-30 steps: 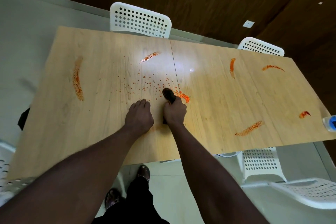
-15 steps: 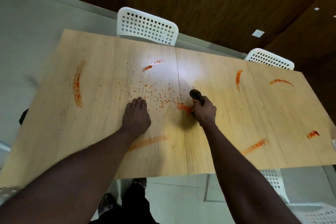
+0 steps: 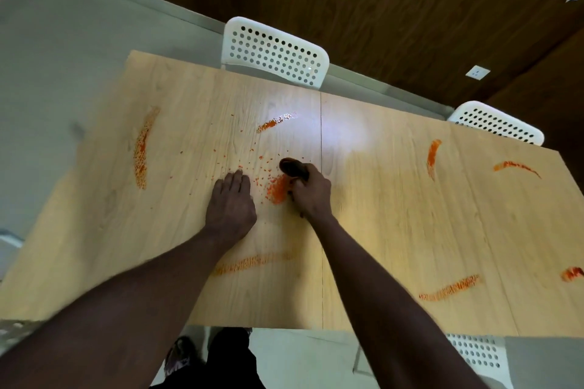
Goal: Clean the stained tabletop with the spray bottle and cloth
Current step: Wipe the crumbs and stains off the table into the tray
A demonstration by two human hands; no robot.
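cloth (image 3: 292, 167) on tabletop (image 3: 379, 199) | smear (image 3: 278, 189) just left, perhaps touching

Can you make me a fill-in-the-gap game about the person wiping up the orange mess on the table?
1. The dark brown cloth is held in the person's ____ hand.
2. The left hand lies ____ on the light wooden tabletop.
3. The stains, like the long smear at the far left, are coloured ____.
4. The chairs with round holes, like the one across the table, are coloured ____.

Missing words: right; flat; orange; white.
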